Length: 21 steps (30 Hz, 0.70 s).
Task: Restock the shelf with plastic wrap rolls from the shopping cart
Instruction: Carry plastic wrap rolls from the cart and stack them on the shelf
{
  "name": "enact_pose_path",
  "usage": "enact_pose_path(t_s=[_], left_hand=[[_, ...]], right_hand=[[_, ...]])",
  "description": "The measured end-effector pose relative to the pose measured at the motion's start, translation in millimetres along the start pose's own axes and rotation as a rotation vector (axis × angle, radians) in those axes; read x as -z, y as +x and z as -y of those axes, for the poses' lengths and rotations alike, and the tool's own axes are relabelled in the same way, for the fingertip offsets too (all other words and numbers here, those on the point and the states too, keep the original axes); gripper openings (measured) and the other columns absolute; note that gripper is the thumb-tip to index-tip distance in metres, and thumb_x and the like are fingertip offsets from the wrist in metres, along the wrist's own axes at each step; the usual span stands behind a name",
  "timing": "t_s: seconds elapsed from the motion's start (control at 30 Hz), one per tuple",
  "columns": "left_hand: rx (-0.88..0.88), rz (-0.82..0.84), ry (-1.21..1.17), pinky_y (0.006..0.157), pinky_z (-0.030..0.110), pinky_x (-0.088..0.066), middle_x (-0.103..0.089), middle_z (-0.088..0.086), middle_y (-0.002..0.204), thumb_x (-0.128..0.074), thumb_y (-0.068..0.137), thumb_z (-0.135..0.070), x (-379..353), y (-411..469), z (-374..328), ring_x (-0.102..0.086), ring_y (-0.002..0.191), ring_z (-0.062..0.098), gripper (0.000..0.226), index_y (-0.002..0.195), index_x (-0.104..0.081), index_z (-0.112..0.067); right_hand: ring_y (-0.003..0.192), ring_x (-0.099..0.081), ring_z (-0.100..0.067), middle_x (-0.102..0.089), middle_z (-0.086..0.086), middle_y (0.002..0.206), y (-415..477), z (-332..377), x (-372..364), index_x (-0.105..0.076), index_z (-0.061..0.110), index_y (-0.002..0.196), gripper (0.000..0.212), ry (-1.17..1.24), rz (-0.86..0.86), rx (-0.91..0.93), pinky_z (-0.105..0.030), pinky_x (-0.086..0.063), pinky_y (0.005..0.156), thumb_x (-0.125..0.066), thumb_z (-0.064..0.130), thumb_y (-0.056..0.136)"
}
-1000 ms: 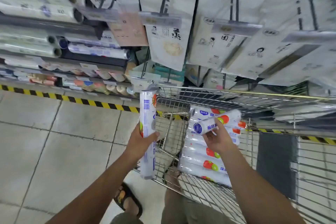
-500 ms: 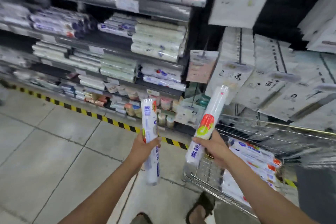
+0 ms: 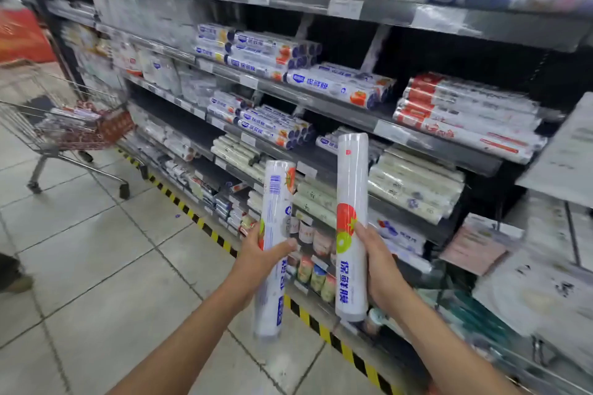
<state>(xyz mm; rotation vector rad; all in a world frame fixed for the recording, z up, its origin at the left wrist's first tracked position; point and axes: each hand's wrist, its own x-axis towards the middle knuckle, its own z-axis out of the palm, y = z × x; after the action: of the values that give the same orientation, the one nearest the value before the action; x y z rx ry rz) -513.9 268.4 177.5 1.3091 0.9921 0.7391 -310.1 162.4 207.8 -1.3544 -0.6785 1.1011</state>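
Observation:
My left hand (image 3: pixel 260 253) grips a white plastic wrap roll (image 3: pixel 274 208) upright, with a barcode and a tomato print near its top. My right hand (image 3: pixel 375 263) grips a second white roll (image 3: pixel 351 189), also upright, printed with a red tomato and blue characters. Both rolls are held in front of the shelf (image 3: pixel 346 115), level with its lower tiers. The shelf holds stacks of similar blue-labelled rolls (image 3: pixel 340 86) and red-labelled rolls (image 3: pixel 465 115). The cart I took the rolls from is out of view.
Another wire shopping cart (image 3: pixel 64 128) with red goods stands at the left on the tiled floor. A yellow-black hazard strip (image 3: pixel 205 228) runs along the shelf base. Hanging packs (image 3: pixel 558 163) fill the right side. A shoe (image 3: pixel 12 276) shows at the far left edge.
The view has swung from the cart up and left to the shelf. My right hand lifted a roll out of the cart, and both rolls now stand upright before the shelf.

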Motion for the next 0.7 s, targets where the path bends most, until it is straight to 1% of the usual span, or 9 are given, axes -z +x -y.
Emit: enact_pose_path(t_s=[0.07, 0.17, 0.23, 0.3, 0.37, 0.47, 0.53, 0.63, 0.7], left_hand=[[-0.033, -0.014, -0.004, 0.091, 0.051, -0.06, -0.077, 0.0, 0.11, -0.088, 0.072, -0.049, 17, 13, -19, -0.076, 0.098, 0.024, 0.069, 0.131, -0.057, -0.034], [-0.086, -0.045, -0.013, 0.089, 0.043, -0.06, -0.078, -0.005, 0.109, -0.085, 0.082, -0.036, 39, 41, -44, -0.076, 0.097, 0.017, 0.053, 0.128, -0.058, -0.035], [-0.111, -0.082, -0.02, 0.086, 0.038, -0.06, -0.077, -0.01, 0.107, -0.084, 0.083, -0.034, 51, 62, -59, -0.075, 0.095, 0.013, 0.049, 0.126, -0.059, -0.037], [-0.132, -0.099, -0.029, 0.084, 0.037, -0.06, -0.077, -0.011, 0.106, -0.085, 0.083, -0.035, 61, 86, -73, -0.075, 0.094, 0.013, 0.048, 0.123, -0.06, -0.04], [-0.143, -0.105, -0.057, 0.089, 0.045, -0.061, -0.077, -0.007, 0.11, -0.088, 0.074, -0.045, 68, 110, -86, -0.075, 0.098, 0.019, 0.058, 0.125, -0.06, -0.04], [-0.151, -0.111, -0.089, 0.093, 0.053, -0.059, -0.077, -0.003, 0.114, -0.089, 0.064, -0.052, 76, 151, -104, -0.075, 0.102, 0.025, 0.073, 0.129, -0.058, -0.039], [-0.151, -0.116, -0.101, 0.093, 0.056, -0.059, -0.076, 0.0, 0.113, -0.09, 0.069, -0.048, 77, 177, -112, -0.075, 0.1, 0.027, 0.067, 0.127, -0.058, -0.04], [-0.164, -0.126, -0.111, 0.093, 0.058, -0.058, -0.076, 0.004, 0.111, -0.09, 0.065, -0.051, 78, 212, -118, -0.074, 0.1, 0.03, 0.067, 0.124, -0.06, -0.04], [-0.161, -0.13, -0.124, 0.094, 0.058, -0.058, -0.076, 0.004, 0.11, -0.092, 0.067, -0.049, 78, 232, -122, -0.074, 0.1, 0.03, 0.068, 0.126, -0.061, -0.035]], right_hand=[[0.093, -0.072, -0.03, -0.073, -0.009, 0.104, 19, 18, -21, -0.057, 0.025, 0.125, 0.045, -0.071, 0.06, 0.044, -0.048, -0.06, 0.083, -0.063, 0.053, 0.09], [0.088, -0.075, -0.02, -0.074, -0.001, 0.107, 54, 44, -46, -0.058, 0.028, 0.126, 0.051, -0.243, 0.112, 0.114, -0.037, -0.061, 0.073, -0.078, 0.041, 0.081], [0.083, -0.075, -0.016, -0.075, 0.004, 0.104, 80, 59, -58, -0.062, 0.028, 0.119, 0.058, -0.345, 0.145, 0.144, -0.033, -0.061, 0.069, -0.087, 0.042, 0.069], [0.083, -0.074, -0.014, -0.074, 0.004, 0.105, 109, 71, -70, -0.062, 0.027, 0.118, 0.062, -0.401, 0.173, 0.16, -0.031, -0.06, 0.07, -0.09, 0.043, 0.065], [0.086, -0.073, -0.011, -0.074, 0.005, 0.104, 138, 83, -81, -0.059, 0.027, 0.121, 0.059, -0.406, 0.208, 0.179, -0.032, -0.06, 0.074, -0.087, 0.043, 0.072], [0.087, -0.071, -0.018, -0.075, -0.001, 0.097, 186, 98, -90, -0.064, 0.027, 0.116, 0.048, -0.287, 0.25, 0.124, -0.052, -0.057, 0.091, -0.076, 0.056, 0.079], [0.096, -0.069, -0.022, -0.074, -0.005, 0.107, 214, 107, -92, -0.069, 0.035, 0.111, 0.048, -0.228, 0.268, 0.072, -0.049, -0.053, 0.097, -0.065, 0.065, 0.074], [0.108, -0.07, -0.015, -0.073, 0.005, 0.119, 246, 121, -94, -0.064, 0.038, 0.121, 0.038, -0.259, 0.332, 0.102, -0.042, -0.051, 0.1, -0.062, 0.058, 0.089], [0.1, -0.072, -0.013, -0.074, 0.007, 0.115, 259, 131, -95, -0.061, 0.037, 0.124, 0.036, -0.311, 0.337, 0.142, -0.042, -0.056, 0.094, -0.064, 0.052, 0.092]])
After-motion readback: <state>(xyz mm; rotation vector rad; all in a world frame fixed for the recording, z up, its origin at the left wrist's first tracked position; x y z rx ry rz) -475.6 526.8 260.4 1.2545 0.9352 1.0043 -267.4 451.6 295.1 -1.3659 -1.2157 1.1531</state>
